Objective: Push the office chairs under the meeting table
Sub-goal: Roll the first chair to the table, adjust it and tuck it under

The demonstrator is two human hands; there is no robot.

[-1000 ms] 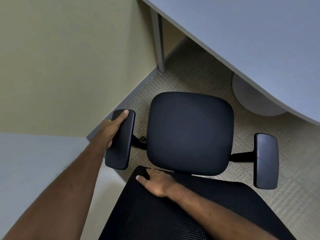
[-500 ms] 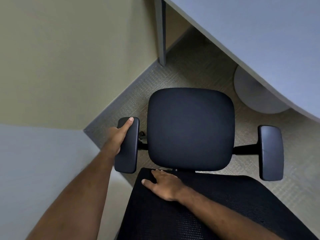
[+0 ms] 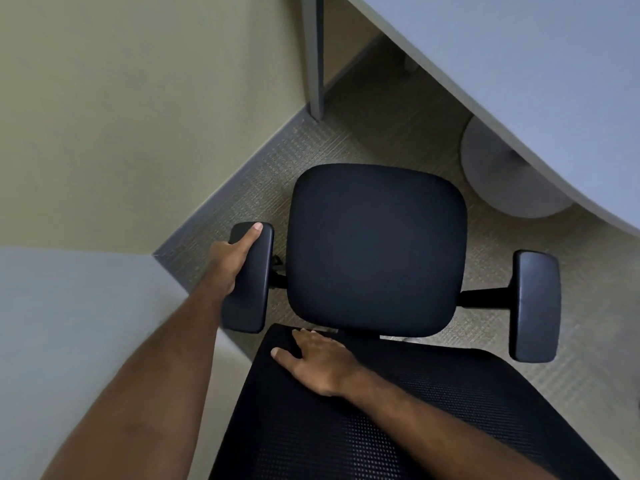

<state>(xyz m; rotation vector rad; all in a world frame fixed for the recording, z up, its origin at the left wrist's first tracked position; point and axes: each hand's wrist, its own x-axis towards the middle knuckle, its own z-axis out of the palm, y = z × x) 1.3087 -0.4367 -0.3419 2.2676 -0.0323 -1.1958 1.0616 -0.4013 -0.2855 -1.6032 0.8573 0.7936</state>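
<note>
- Chair [image 3: 375, 251]: black office chair seen from above and behind, its square seat out on the carpet [image 3: 408, 133], short of the meeting table's near edge and not yet under it.
- Meeting table [image 3: 519, 60]: grey top fills the upper right corner; its curved near edge runs diagonally, with a round grey base [image 3: 502, 174] beneath it and a thin grey leg [image 3: 313, 57] standing by the wall.
- Left hand [image 3: 232, 258]: grips the left armrest [image 3: 249, 278] from its outer side, thumb laid along the pad's top, the other fingers curled under the edge and hidden.
- Right hand [image 3: 318, 362]: lies flat on the top edge of the mesh backrest [image 3: 346, 427], fingers straight and slightly apart, fingertips at the rim, clamping nothing.
- Right armrest [image 3: 535, 306]: untouched, out over the carpet, well apart from both hands.
- Wall [image 3: 138, 98]: beige, meeting the carpet along a grey skirting [image 3: 228, 202] just beside the left armrest.
</note>
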